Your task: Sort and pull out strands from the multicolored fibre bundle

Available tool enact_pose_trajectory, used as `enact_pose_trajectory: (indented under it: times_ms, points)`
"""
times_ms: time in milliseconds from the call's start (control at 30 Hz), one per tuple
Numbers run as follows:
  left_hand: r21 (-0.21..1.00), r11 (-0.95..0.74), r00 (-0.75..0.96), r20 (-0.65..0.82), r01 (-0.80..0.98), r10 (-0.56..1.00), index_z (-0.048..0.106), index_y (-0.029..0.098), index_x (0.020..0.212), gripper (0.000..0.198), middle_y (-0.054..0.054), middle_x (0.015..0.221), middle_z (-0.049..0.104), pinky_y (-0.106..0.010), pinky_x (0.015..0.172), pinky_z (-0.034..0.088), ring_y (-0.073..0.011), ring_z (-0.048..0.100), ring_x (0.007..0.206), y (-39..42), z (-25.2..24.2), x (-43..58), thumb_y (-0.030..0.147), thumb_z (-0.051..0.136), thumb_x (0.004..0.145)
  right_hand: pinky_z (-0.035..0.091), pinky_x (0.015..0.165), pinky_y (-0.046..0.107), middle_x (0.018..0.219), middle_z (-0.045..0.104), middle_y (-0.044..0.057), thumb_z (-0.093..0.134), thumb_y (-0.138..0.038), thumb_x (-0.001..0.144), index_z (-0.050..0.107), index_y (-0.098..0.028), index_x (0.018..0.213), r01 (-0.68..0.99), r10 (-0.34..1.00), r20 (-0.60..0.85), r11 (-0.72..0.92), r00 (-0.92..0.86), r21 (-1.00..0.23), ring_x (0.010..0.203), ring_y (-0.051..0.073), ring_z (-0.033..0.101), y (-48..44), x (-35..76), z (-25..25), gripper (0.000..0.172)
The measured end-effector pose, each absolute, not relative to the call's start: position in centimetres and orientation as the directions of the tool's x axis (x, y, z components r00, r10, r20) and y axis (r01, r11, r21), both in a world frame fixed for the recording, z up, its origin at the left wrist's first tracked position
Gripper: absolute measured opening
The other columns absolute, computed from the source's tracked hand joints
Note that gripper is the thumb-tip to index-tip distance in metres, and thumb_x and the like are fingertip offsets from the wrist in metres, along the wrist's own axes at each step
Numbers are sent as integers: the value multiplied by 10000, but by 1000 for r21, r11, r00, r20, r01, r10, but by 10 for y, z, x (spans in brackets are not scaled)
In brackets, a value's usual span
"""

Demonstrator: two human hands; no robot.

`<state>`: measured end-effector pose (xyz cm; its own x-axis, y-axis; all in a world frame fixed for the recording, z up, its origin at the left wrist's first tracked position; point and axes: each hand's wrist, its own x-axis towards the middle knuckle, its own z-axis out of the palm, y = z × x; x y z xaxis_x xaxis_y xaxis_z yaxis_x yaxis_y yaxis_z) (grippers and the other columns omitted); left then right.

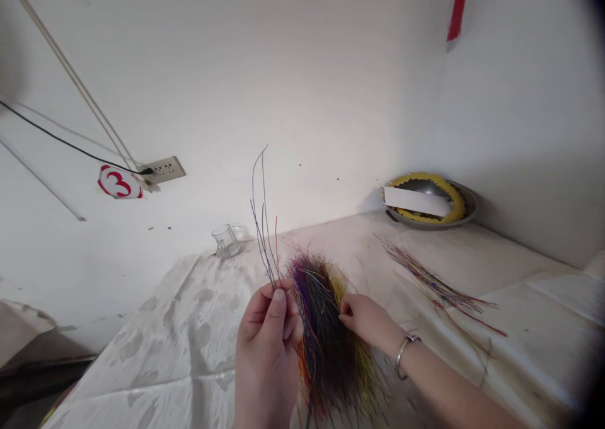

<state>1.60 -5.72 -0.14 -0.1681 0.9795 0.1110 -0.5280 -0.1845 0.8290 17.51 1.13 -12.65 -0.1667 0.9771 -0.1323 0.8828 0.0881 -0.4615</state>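
A person's left hand (269,334), at the lower centre of the frame, pinches a few thin strands (266,246) between thumb and fingers, their ends pointing up. Just right of it, a thick multicoloured bundle (324,328) lies on a pale table cover (179,353). The right hand (366,319) is at the bundle's yellow edge, fingers curled; whether their tips are closed cannot be told. Loose strands (439,284) lie right of centre.
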Motion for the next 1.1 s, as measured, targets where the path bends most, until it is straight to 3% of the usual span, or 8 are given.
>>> enact_pose_trajectory:
  times_ms: [633,733,867,1000,1100]
  points:
    - [850,-140,-123,89,-509,988,711,142,842,143,19,608,508,-152,411,224,-33,315,468,-57,-4,19,259,723,760,530,753,376,997,651,50,562,-316,929,618,-142,1028,831,986,-57,101,-158,-547,841,181,637,12,176,-126,208]
    - [846,-144,-129,90,-514,988,712,139,834,141,19,609,509,-149,404,212,-28,304,458,-56,-4,19,256,724,757,499,772,331,975,639,42,578,-225,902,604,-155,1094,795,980,42,185,-197,-578,850,169,621,9,172,-122,205]
    - [848,-145,-121,96,-509,988,708,138,843,141,25,595,496,-151,405,210,-29,297,454,-55,-4,19,253,716,762,441,812,237,1054,603,39,558,-68,824,617,-237,1161,748,944,147,323,-294,-579,910,138,601,3,164,-119,382]
    - [853,-142,-118,95,-502,988,704,140,855,145,14,619,515,-154,412,223,-34,316,468,-56,-4,20,255,711,768,443,791,272,960,606,46,575,-60,798,675,-187,935,766,930,165,363,-327,-530,898,169,588,2,160,-123,212]
    - [857,-133,-113,87,-498,990,703,142,851,139,18,619,504,-154,412,222,-33,313,467,-58,-4,20,254,709,768,469,791,331,916,622,33,586,-133,861,648,-152,849,792,931,157,362,-329,-492,891,182,591,4,164,-125,66]
